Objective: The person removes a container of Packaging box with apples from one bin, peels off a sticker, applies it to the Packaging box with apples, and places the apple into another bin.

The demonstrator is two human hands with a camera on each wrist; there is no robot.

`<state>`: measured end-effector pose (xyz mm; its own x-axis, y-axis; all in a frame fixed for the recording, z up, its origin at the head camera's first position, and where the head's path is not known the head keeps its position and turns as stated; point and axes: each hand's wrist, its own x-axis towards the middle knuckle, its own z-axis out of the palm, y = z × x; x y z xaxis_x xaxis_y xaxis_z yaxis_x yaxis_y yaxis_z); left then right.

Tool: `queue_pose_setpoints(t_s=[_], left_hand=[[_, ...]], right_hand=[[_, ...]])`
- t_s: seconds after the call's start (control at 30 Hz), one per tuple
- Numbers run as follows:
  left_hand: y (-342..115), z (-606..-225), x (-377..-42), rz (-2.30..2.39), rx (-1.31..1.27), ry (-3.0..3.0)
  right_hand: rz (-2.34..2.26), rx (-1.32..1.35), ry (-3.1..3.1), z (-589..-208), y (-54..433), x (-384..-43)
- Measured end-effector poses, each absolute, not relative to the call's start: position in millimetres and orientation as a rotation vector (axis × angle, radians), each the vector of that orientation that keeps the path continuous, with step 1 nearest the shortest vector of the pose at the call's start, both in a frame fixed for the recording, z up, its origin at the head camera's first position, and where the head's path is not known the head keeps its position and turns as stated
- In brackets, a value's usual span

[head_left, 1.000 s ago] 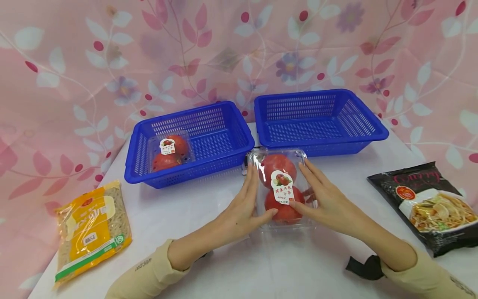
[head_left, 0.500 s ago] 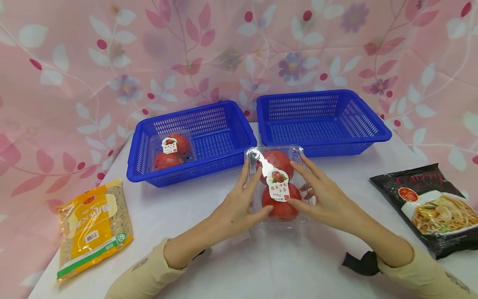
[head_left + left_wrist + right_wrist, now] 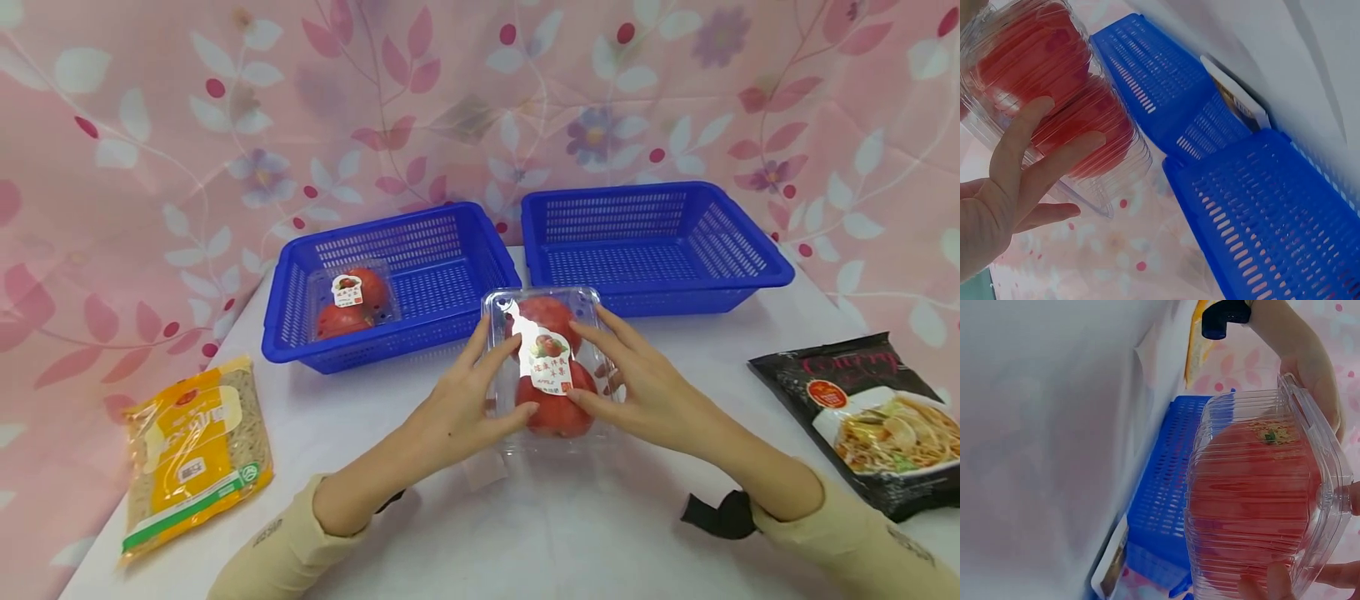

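Note:
Between both hands is a clear plastic box of apples (image 3: 551,367), held off the white tabletop with its label facing up. My left hand (image 3: 457,408) grips the box's left side, its thumb on the lid; in the left wrist view the left hand (image 3: 1013,194) has spread fingers against the ribbed wall. My right hand (image 3: 652,387) grips the opposite side, thumb beside the label. Red apples (image 3: 1254,494) show through the plastic in the right wrist view. A second apple box (image 3: 352,300) lies in the left blue basket (image 3: 315,360).
Another blue basket (image 3: 660,302) stands behind and to the right. A yellow noodle packet (image 3: 198,450) lies at left, a black noodle packet (image 3: 862,417) at right. A white-edged card (image 3: 1235,94) is beside the baskets. A black strap (image 3: 720,515) hangs near the right sleeve.
Both hands and the apple box between them have shifted a little left and slightly away from me, towards the left basket. The baskets and packets stay put; the view has drifted slightly.

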<state>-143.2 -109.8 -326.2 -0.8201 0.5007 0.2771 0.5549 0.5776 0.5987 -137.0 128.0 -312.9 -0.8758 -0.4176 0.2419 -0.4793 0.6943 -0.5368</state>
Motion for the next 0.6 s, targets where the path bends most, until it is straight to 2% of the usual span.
queue_pose_setpoints(t_s=[0.6], left_hand=[[-136.9,-301.2,-159.7,-0.904,-0.763,-2.697]], right_hand=[[0.955,0.839,-2.762,-294.2,97.4,-168.3]])
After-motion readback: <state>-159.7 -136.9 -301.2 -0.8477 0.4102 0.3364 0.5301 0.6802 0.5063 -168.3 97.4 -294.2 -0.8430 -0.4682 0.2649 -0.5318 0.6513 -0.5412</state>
